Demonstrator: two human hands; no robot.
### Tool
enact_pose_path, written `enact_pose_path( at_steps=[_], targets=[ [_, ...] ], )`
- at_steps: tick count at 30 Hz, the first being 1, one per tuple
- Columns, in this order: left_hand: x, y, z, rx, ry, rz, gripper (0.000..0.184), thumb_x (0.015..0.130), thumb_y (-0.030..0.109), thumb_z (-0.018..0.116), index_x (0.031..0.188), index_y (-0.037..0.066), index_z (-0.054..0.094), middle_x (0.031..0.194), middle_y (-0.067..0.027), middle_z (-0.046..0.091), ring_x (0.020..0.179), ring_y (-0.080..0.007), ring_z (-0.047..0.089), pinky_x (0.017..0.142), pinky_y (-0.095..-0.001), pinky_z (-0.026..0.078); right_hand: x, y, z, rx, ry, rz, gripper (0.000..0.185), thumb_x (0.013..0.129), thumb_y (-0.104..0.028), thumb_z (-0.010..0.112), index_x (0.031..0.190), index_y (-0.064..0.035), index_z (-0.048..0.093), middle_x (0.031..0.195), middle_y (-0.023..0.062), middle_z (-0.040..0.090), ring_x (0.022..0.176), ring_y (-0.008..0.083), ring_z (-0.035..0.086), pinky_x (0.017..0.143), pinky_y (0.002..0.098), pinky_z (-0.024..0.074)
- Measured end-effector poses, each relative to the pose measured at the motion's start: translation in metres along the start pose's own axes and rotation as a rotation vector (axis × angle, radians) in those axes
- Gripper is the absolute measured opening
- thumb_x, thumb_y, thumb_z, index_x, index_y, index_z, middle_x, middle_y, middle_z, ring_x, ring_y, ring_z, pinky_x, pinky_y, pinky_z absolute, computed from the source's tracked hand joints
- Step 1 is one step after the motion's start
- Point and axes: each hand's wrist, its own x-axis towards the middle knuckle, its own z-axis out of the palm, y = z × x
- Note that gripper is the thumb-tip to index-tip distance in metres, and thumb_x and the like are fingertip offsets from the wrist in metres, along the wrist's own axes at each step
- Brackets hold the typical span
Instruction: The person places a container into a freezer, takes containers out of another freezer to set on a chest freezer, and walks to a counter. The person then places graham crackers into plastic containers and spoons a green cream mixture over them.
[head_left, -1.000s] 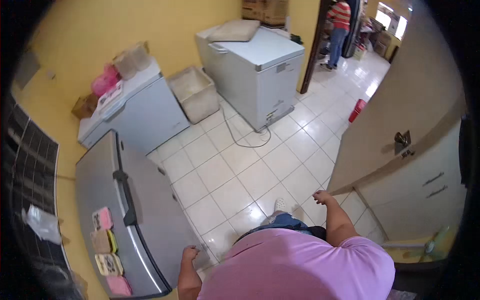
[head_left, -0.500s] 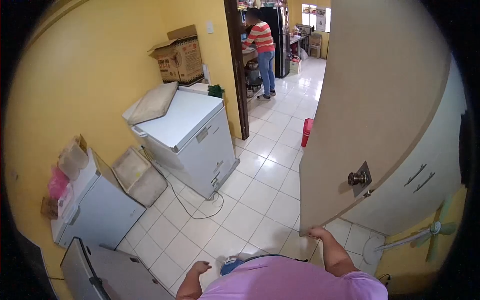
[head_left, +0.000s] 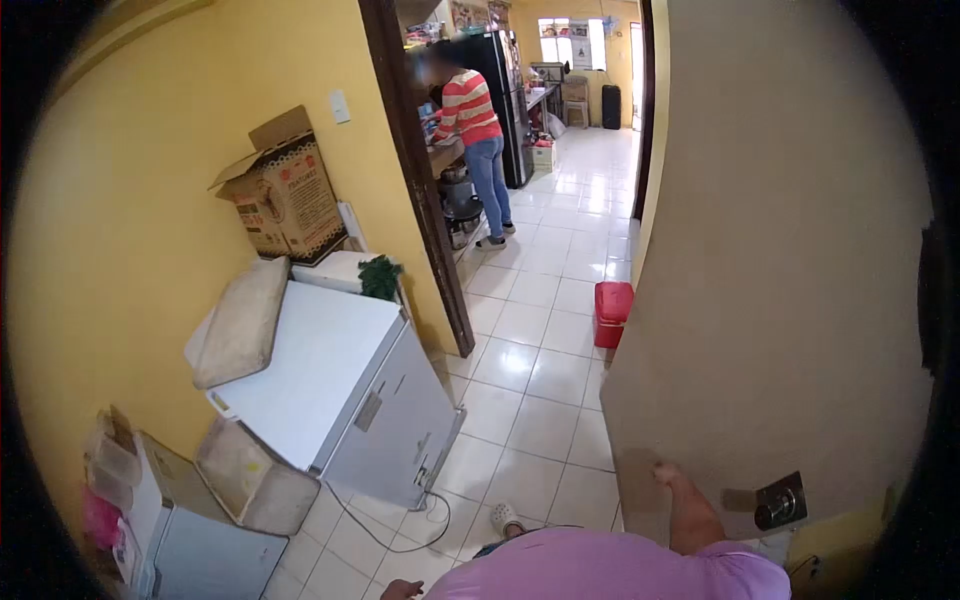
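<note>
My right hand point(head_left: 665, 474) reaches forward against the face of a large beige door point(head_left: 760, 250), low down and left of its round metal knob point(head_left: 778, 503). Its fingers rest on the panel rather than around the edge, though their tips are hard to make out. At the bottom of the view my left hand point(head_left: 402, 590) hangs by my side, partly cut off by the frame, its fingers loosely apart with nothing in them. One of my feet shows in a light clog point(head_left: 506, 519) on the tiles.
A white chest freezer point(head_left: 300, 360) with a cushion point(head_left: 243, 325) on top stands left, its cable on the floor. Behind it sits an open cardboard box point(head_left: 285, 200). Past the dark doorframe point(head_left: 420, 190) are a red bin point(head_left: 611, 315) and a person in a striped top point(head_left: 470, 105).
I have moved forward toward the doorway. My right hand has gone from the door's edge to its face. The freezer and doorframe appear nearer, and more of the red bin shows.
</note>
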Motion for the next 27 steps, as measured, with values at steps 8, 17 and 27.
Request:
enact_pose_path(
  at_steps=[8,17,27],
  targets=[
    [0.207,0.202,-0.249,0.246,0.091,0.213,0.051,0.082,0.057,0.058,0.099,0.011,0.072,0.097,-0.014,0.07,0.09,-0.0297,0.066,0.083,-0.0424,0.05,-0.041,-0.022,-0.041,0.639,-0.544,0.672,0.047,0.085,-0.042,0.066,0.118,-0.009,0.06,0.112,0.009,0.067,0.079,0.0238,0.066,0.068,0.0424,0.051],
    [0.263,0.592,-0.474,-0.113,0.078,0.8,0.042,0.087,0.039,0.061,0.111,0.005,0.068,0.107,-0.0117,0.07,0.1,-0.0229,0.065,0.089,-0.0352,0.049,0.194,-0.157,-0.11,0.883,-0.348,0.409,0.055,0.086,-0.042,0.064,0.127,-0.0074,0.052,0.111,0.0093,0.065,0.081,0.0219,0.064,0.072,0.0375,0.0473],
    [0.377,0.658,-0.545,0.298,0.183,0.565,0.043,0.083,0.047,0.063,0.103,0.01,0.072,0.101,-0.0161,0.069,0.095,-0.0315,0.066,0.085,-0.0396,0.05,0.546,-0.348,-0.269,0.474,-0.474,-0.284,0.043,0.092,-0.034,0.057,0.123,-0.0035,0.057,0.107,0.0071,0.064,0.085,0.0189,0.061,0.072,0.0335,0.0511]
  ],
)
